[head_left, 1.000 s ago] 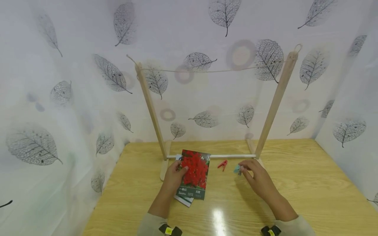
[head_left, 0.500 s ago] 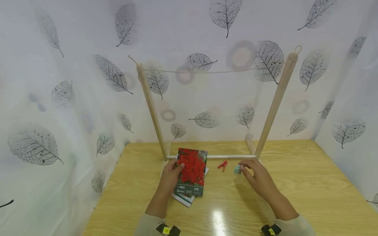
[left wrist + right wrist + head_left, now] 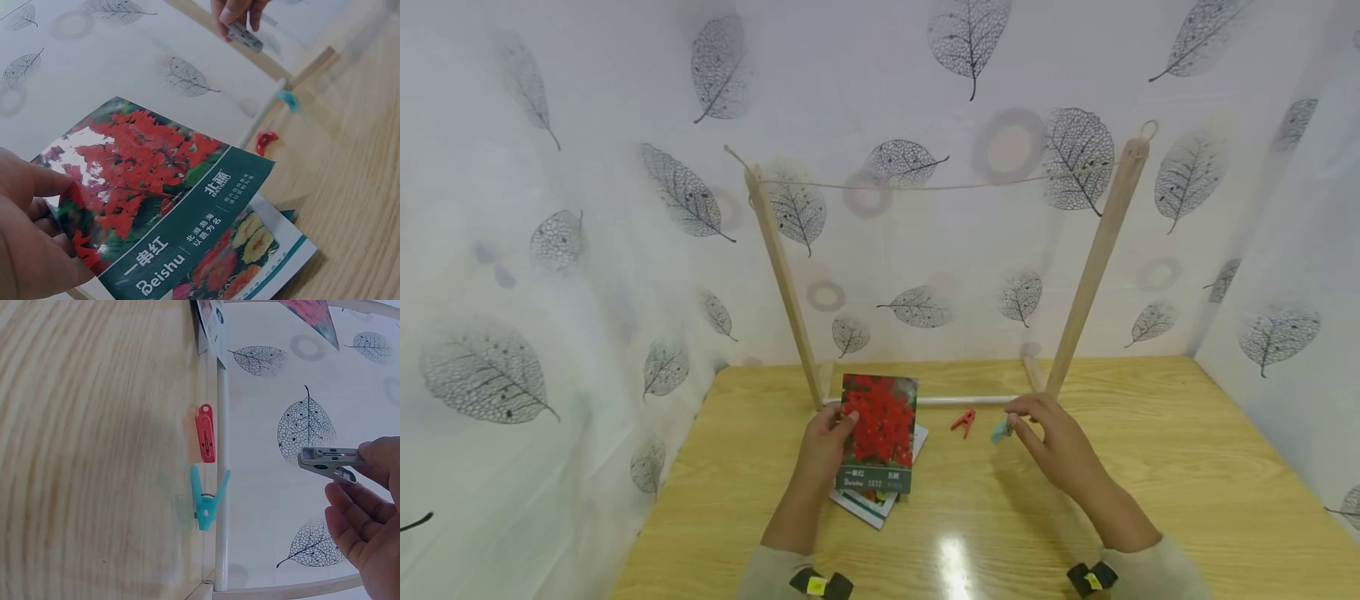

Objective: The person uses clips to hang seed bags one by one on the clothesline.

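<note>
My left hand (image 3: 822, 446) pinches a seed packet (image 3: 878, 433) with red flowers on its front, thumb on top, fingers behind. The packet is raised above other packets (image 3: 868, 507) on the table, partly hiding them. To the right, my right hand (image 3: 1062, 450) pinches a grey clothespin (image 3: 328, 457) by its handle end between thumb and fingers, in the air. Below it on the table lie a teal clothespin (image 3: 205, 503) and a red clothespin (image 3: 205, 434). In the head view the grey clothespin is small and partly hidden by the fingers.
A wooden frame stands at the back, its left post (image 3: 784, 287) and right post (image 3: 1096, 271) joined by a thin string (image 3: 925, 187) on top and a white rod (image 3: 966, 400) near the table (image 3: 1150, 467). Leaf-patterned sheets (image 3: 925, 250) surround the table.
My left hand has carried the red-flower packet a little left and up, so more of the packets beneath show on the right. My right hand stays nearly still with the grey clothespin.
</note>
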`<state>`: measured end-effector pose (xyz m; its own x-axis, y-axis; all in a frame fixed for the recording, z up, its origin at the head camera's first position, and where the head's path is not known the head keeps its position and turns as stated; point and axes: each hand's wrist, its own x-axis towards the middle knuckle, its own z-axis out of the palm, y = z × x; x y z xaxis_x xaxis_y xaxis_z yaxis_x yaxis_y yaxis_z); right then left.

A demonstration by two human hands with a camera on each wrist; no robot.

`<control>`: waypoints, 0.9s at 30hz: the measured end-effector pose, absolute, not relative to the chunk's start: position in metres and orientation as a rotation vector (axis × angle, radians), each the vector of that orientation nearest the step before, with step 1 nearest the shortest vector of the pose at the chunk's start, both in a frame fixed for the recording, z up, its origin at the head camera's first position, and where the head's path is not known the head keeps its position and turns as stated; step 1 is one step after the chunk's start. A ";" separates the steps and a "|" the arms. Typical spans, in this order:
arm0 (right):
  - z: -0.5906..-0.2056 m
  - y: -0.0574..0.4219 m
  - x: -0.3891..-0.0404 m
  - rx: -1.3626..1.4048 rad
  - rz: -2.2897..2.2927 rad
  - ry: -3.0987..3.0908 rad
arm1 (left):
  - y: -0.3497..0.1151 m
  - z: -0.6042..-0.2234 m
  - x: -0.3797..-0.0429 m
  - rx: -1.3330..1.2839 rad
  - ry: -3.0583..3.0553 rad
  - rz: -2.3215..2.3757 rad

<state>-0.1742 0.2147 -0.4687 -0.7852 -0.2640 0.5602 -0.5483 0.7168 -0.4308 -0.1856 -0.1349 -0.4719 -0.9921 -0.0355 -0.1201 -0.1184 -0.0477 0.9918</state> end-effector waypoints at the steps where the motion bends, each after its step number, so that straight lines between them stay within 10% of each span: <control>1: -0.468 0.215 -0.175 0.621 0.824 -2.454 | -0.135 -0.471 -0.186 -0.174 2.124 2.232; 27: -0.441 0.215 -0.182 0.692 0.813 -2.408 | -0.139 -0.449 -0.191 -0.188 2.192 2.262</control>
